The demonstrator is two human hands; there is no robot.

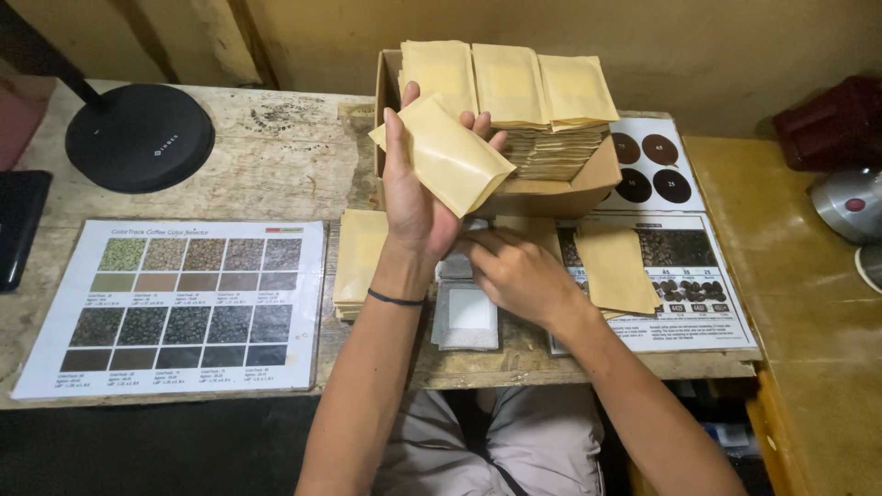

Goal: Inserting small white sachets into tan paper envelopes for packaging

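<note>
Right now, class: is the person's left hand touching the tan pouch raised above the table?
Touching. The head view shows the left hand gripping the tan pouch, fingers behind it and thumb against its lower edge.

Worn wooden table [276, 165], yellowish wall [735, 46]

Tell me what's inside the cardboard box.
The box holds tall stacks of tan pouches, rising above its rim. The left hand and its raised pouch cover the box's left part.

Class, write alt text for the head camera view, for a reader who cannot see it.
A person's left hand holds up a tan paper pouch over a wooden table, while the right hand rests on small white sachets below. Behind stands a cardboard box stacked with more pouches, and a laminated colour chart lies at left.
</note>
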